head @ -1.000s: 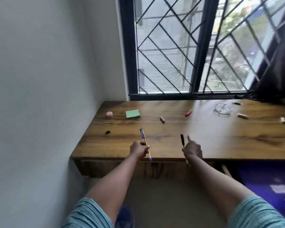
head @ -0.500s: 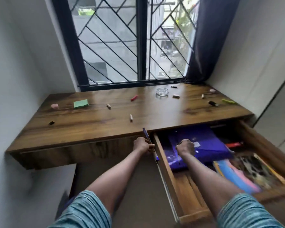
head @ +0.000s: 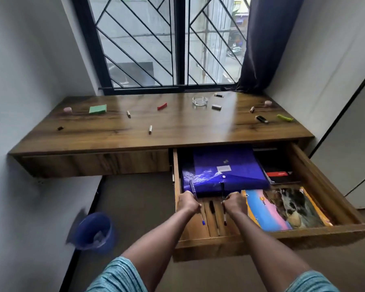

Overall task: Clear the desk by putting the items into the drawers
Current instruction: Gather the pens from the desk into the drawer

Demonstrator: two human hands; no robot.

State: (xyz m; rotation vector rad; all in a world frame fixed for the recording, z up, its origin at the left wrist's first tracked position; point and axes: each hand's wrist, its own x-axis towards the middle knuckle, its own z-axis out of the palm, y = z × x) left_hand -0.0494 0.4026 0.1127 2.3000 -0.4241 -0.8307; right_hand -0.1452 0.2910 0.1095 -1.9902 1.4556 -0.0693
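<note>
Pens first: the left hand (head: 189, 202) is clenched round a blue pen (head: 202, 221) and the right hand (head: 235, 202) is clenched round a dark pen (head: 224, 220) with a reddish tip. Both are held low over the front left corner of the open right-hand drawer (head: 320, 192), right above the slotted wooden tray there. A black pen (head: 211, 206) lies in one of the slots between the two hands. The rest of that drawer is taken up by a purple folder (head: 223, 167), a colourful book (head: 282, 209) and a black box (head: 279, 174). The left-hand drawer (head: 93, 163) is shut.

Progress-wise I'd call it early days. Neither held pen is let go yet, and the table (head: 198, 127) has loads on it:
- a pink eraser (head: 67, 110)
- green sticky notes (head: 97, 108)
- a tiny black bit (head: 60, 128)
- a short stub (head: 128, 114) and a second stub (head: 150, 129)
- a red piece (head: 162, 106)
- a glass ashtray (head: 200, 101)
- a grey block (head: 216, 107)
- a black lighter-looking thing (head: 261, 119)
- a green marker-ish thing (head: 284, 118)

A few more specks sit by the window, too small to name. So once these two pens are dropped in the tray, nearly the whole table is left to do.
</note>
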